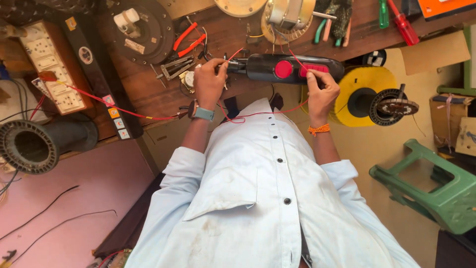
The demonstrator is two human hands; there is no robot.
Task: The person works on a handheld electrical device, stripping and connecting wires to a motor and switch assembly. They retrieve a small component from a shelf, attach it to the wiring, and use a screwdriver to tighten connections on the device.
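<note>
A black hand-held appliance body (267, 68) with a round red knob and red buttons lies across the edge of a wooden workbench (148, 89). My left hand (210, 82) grips its narrow left end, where thin red wires come out. My right hand (321, 92) rests on its right part, fingers at the red button panel, with a red wire (258, 115) looping down between both hands. A watch is on my left wrist and an orange thread on my right.
On the bench lie red-handled pliers (187, 40), a metal stripper tool (177, 67), a switchboard (49, 64), a motor housing (141, 30) and screwdrivers (402, 22). A yellow wire spool (364, 94) and a green plastic stool (436, 188) stand right; a stator core (27, 146) sits left.
</note>
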